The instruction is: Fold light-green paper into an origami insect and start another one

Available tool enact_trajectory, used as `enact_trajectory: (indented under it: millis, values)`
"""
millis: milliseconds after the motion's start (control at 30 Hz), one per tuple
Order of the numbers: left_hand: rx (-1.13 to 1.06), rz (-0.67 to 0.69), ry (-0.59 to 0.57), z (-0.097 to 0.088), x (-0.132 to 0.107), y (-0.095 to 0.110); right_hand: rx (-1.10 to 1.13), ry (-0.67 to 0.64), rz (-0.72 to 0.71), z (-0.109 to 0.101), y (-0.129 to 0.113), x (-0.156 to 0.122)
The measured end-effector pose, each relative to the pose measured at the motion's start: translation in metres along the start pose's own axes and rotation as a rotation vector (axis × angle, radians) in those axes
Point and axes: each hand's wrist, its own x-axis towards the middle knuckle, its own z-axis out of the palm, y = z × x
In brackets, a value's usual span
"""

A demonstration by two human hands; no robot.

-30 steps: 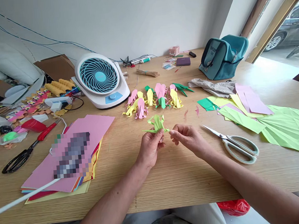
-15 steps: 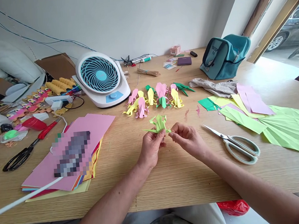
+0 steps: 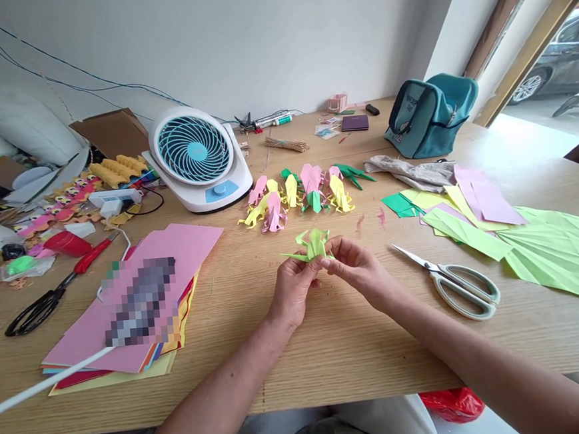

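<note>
A light green folded paper figure [image 3: 312, 244] is held just above the wooden table [image 3: 330, 347], a little in front of a cluster of finished pink, yellow and green paper figures [image 3: 301, 190]. My left hand [image 3: 293, 285] is closed around the figure's lower end from the left. My right hand [image 3: 361, 271] pinches its right side with thumb and forefinger. The two hands touch at the figure.
Grey-handled scissors [image 3: 458, 282] lie right of my hands, loose green, yellow and pink sheets [image 3: 500, 224] beyond them. A stack of coloured paper [image 3: 140, 302] and black-and-red scissors [image 3: 50, 296] lie left. A fan [image 3: 197, 157] and a teal bag [image 3: 429, 116] stand at the back.
My right hand has moved left from a small gap and closed onto the green figure. The figure and both hands have risen slightly away from me.
</note>
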Motion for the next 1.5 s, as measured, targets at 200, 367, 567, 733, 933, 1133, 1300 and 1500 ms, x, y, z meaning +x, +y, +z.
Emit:
enact_trajectory:
  millis: [200,367,567,733,933,1133,1300,1500]
  values:
    - [0.077,-0.025,-0.067,0.002,-0.002,0.001,0.089,0.078,0.052,-0.003,0.0,0.0]
    - [0.044,0.004,0.023,0.001,-0.001,0.0,0.09,0.182,0.075,-0.007,-0.002,0.001]
    - [0.063,-0.008,0.048,0.0,0.0,0.0,0.014,0.085,0.046,-0.006,-0.002,0.002]
    - [0.114,-0.014,0.039,0.003,-0.002,0.001,-0.09,0.095,0.08,-0.007,0.003,0.003]
    - [0.097,-0.028,0.054,0.001,0.0,0.003,0.073,0.021,0.195,-0.013,0.0,0.002]
    - [0.073,-0.107,0.037,-0.001,0.003,0.003,0.16,-0.06,0.243,-0.022,-0.004,0.002]
    - [0.069,-0.126,0.011,-0.003,0.003,0.001,0.069,-0.063,0.247,-0.023,-0.001,0.003]
    - [0.047,-0.144,0.026,-0.001,0.002,0.002,0.049,-0.04,0.249,-0.024,0.002,0.004]
